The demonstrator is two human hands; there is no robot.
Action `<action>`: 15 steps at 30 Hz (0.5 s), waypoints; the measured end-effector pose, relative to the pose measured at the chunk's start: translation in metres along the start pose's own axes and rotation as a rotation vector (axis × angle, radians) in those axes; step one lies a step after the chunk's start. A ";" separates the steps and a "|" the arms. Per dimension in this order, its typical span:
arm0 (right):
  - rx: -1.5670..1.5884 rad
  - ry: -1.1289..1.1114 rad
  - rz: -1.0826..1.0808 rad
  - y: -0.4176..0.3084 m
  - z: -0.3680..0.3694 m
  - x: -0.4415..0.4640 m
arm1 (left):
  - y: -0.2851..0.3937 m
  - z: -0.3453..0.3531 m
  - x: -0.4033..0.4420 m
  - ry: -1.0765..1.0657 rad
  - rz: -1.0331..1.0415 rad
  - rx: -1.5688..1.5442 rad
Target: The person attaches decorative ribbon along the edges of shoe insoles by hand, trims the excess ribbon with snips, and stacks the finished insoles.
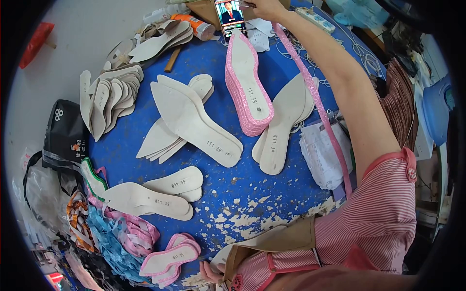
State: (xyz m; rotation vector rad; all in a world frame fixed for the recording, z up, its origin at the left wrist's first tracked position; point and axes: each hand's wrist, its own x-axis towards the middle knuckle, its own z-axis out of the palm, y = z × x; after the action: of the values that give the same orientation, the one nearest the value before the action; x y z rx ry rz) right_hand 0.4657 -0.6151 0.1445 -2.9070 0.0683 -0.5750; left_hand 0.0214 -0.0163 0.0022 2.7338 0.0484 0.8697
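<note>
At the top edge, my right hand [263,8] is closed beside a lit phone [231,17]; a small dark thing shows at its fingertips, too little to name. A pink glitter strip [316,97] runs straight from under that wrist towards my striped sleeve. Below the phone stands a stack of pink-edged insoles [248,80]. Near the bottom edge, my left hand [211,272] has bent fingers at the end of a pale insole [247,245], partly covered by my brown apron [276,237]. Left of it lie smaller pink-edged insoles [171,259].
Bare insoles [199,121] lie crosswise mid-table, with more [281,126] to the right and a pile [109,97] at left. White papers [325,155] sit by my right arm. Fabric scraps [114,237] and a black bag [65,131] line the left edge. Cords [361,56] lie upper right.
</note>
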 end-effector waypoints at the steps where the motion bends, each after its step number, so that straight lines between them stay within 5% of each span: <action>1: -0.010 -0.046 -0.018 0.000 0.003 -0.002 | 0.001 0.001 0.001 0.013 0.002 -0.011; 10: -0.143 -0.154 -0.153 -0.001 0.033 0.001 | 0.010 0.002 -0.005 0.034 -0.182 -0.076; 15: -0.218 -0.127 -0.213 0.006 0.038 0.016 | 0.009 0.003 0.001 0.040 -0.065 -0.030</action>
State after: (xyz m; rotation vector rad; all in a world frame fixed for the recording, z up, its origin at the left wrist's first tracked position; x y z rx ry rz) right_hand 0.4949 -0.6162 0.1148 -3.1798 -0.2110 -0.4363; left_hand 0.0236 -0.0259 0.0034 2.6714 0.1298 0.9000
